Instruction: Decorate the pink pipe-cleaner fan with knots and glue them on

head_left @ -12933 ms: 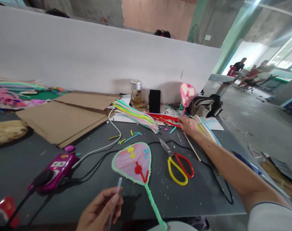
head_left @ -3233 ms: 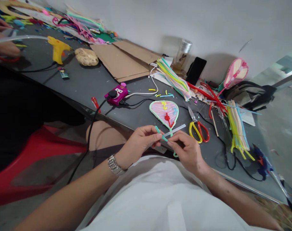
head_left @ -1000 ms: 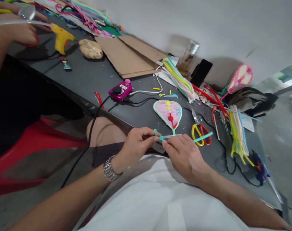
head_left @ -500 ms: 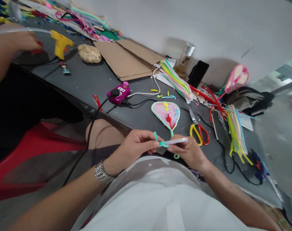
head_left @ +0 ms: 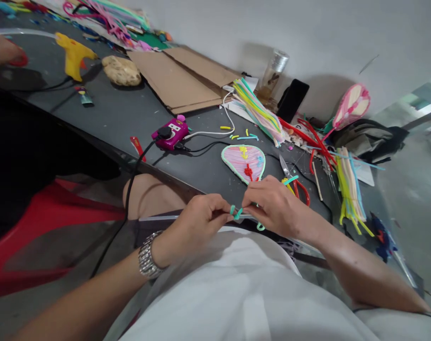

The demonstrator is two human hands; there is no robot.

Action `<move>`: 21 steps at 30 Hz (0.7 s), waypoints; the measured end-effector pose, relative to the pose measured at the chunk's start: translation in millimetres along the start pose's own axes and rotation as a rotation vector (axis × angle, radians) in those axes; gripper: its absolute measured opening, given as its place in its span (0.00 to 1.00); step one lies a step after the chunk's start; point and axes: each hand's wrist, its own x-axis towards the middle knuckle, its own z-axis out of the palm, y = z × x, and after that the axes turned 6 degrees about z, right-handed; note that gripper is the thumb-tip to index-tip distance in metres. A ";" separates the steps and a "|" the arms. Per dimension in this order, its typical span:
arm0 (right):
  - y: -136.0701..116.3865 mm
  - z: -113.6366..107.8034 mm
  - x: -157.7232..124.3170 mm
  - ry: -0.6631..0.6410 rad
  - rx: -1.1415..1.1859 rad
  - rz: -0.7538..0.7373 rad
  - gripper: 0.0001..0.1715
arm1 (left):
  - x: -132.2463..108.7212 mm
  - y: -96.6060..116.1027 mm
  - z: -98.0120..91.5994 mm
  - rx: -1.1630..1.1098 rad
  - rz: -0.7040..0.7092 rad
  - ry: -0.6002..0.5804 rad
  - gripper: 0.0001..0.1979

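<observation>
My left hand point(head_left: 203, 218), fingers closed in a pinch, holds a long translucent glue stick point(head_left: 158, 218) that sticks out past the palm. Around the stick's other end, between my hands, curls a green pipe cleaner point(head_left: 238, 214). My right hand point(head_left: 274, 206) pinches this pipe cleaner, and a free green end shows above the knuckles. Just beyond lies a pink fan-shaped pipe-cleaner piece point(head_left: 236, 163) with a green rim and red, yellow and blue decorations; my right hand covers its handle. Scissors point(head_left: 299, 189) with red and yellow handles lie partly behind that hand.
A purple power adapter point(head_left: 171, 134) with cords sits left of centre. Cardboard point(head_left: 187, 87), a stone point(head_left: 121, 71) and a yellow glue gun point(head_left: 73, 54) lie further back. Pipe-cleaner bundles point(head_left: 350, 189) are at right. Another person's hand point(head_left: 2, 52) is at far left, near a red handle.
My right hand has shifted from the glue stick's end to pinch the green pipe cleaner, rising slightly. The stick now extends leftward behind my left hand. The view has turned a little right.
</observation>
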 end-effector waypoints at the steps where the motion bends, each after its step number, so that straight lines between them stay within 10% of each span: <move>1: -5.1 1.2 -1.6 0.032 -0.072 -0.018 0.11 | 0.0 -1.4 0.1 0.007 0.003 0.027 0.08; 13: -16.5 58.0 -29.0 0.452 -0.420 -0.119 0.08 | 5.9 0.6 2.6 -0.472 -0.138 0.301 0.09; 21: -1.4 74.3 -36.3 0.554 0.171 -0.007 0.15 | 4.5 -2.1 3.6 -0.726 -0.140 0.223 0.10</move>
